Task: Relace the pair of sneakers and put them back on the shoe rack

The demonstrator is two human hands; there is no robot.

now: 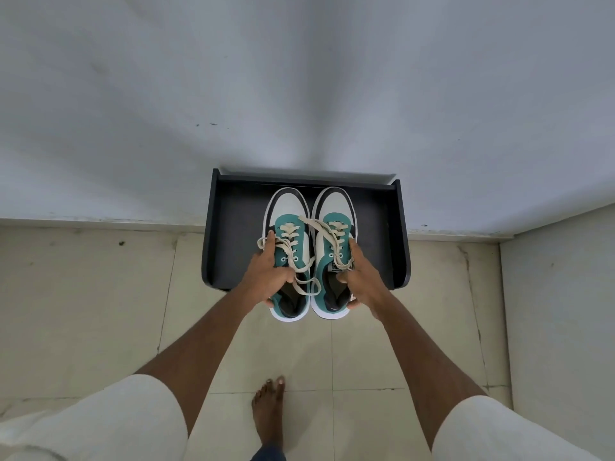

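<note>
Left hand [266, 277]: fingers are curling round the outer side and collar of the left sneaker [289, 251], thumb pressing in at the opening, a loop of lace [301, 261] pinched under it. Right hand [361, 277]: fingers are wrapping the outer side of the right sneaker [334, 247], thumb hooking into the collar near the tongue. Both are clamping firmly; no slack fingers showing.

The pair is sitting side by side, soles touching or nearly so, toes pointing at the wall [299, 78]. Front halves are lying over the dark shoe rack [229, 227]; heels are overhanging its front edge, above the tiled floor [100, 311]. Cannot tell whether the soles are resting on the shelf or hovering just above it.

Laces are threading the eyelets but trailing loose, untied, one end crossing from the left shoe onto the right.

Handling, as a judgement: light shoes, soft uppers, firm rubber soles. The collar-and-sidewall hold is looking sound; the heel counter would be stiffer. Loose laces are limp and likely to snag or drag under a sole when pushed back.

A bare foot [269, 410] is standing on the tiles below.
</note>
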